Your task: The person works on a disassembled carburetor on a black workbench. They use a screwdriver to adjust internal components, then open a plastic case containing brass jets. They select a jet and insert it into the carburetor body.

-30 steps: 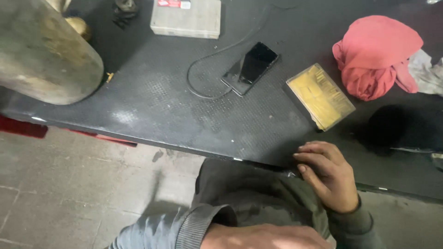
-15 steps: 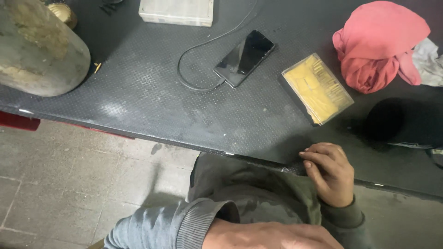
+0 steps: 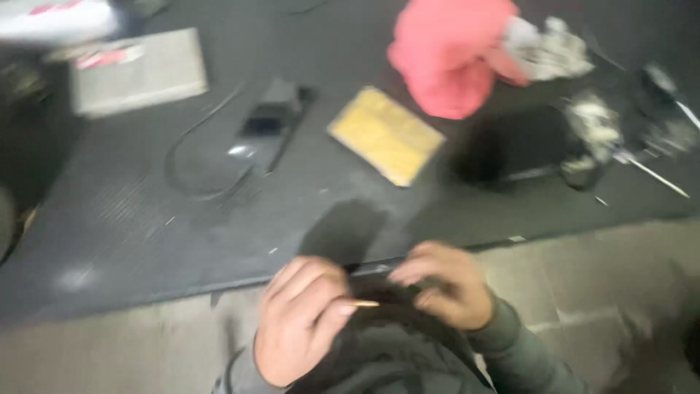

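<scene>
I had both hands low at the near edge of the mat (image 3: pixel 146 241), over my lap. The frame was smeared by motion, so fine detail was poor. My left hand (image 3: pixel 302 321) had its fingers curled, and a thin pale stick (image 3: pixel 362 303) poked out from between the fingertips toward the right; it looked pinched there, though the blur kept me from being sure how firmly. My right hand (image 3: pixel 441 284) sat just beside it, fingers bent down onto a dark bit of cloth (image 3: pixel 386 295) at the mat's edge. I could not tell whether that hand was clamped on anything or merely resting.

Further up the mat lay a yellow pad (image 3: pixel 385 135), tilted, with a black phone (image 3: pixel 268 120) to its left and a cable (image 3: pixel 191 160) looping off the phone. A grey flat box (image 3: pixel 138 71) lay at the far left. A pink rag (image 3: pixel 452 55) was bunched at the top, and a dark pouch (image 3: pixel 521 146) lay below it. Small tools (image 3: pixel 642 157) were scattered at the far right, too blurred to name.
</scene>
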